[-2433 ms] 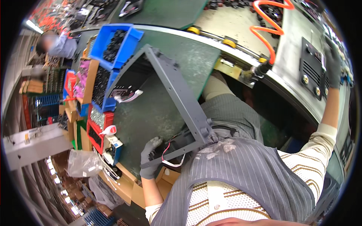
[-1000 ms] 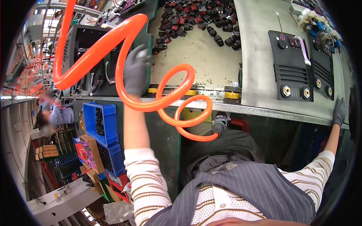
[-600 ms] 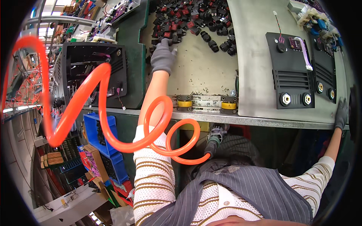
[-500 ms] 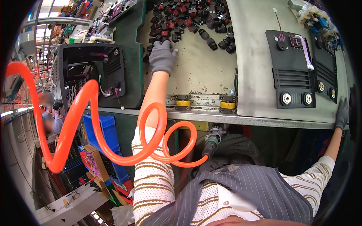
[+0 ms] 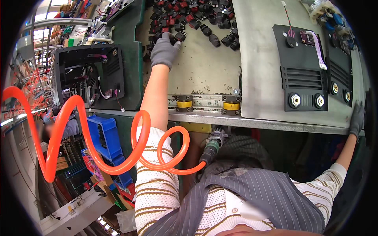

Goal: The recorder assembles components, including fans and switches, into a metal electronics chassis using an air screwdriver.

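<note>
My left hand [image 5: 164,52], in a grey glove, reaches to the near edge of a heap of small black and red rocker switches [image 5: 165,29]. Its thumb stands apart from the index finger, and a black part [image 5: 180,36] lies just beyond the thumb tip. The other fingertips are partly hidden among the parts. Far to the right, my right hand [image 5: 356,118], also gloved, rests with fingers stretched out at the bench edge. Nearest to it are two black slotted panels, one [image 5: 303,70] with brass-nut sockets and a purple circuit board, the other [image 5: 340,74] behind it.
An orange coiled hose [image 5: 114,169] loops across my left arm to a grey-green tool [image 5: 214,146] below the bench edge. A black housing [image 5: 88,76] stands on the left. Black cable glands [image 5: 214,40] lie right of the switches. Blue bins [image 5: 103,135] sit lower left.
The whole view has shifted slightly. My left hand is a little deeper at the switch heap, with its thumb more spread from the index finger. My right hand stays at the bench edge.
</note>
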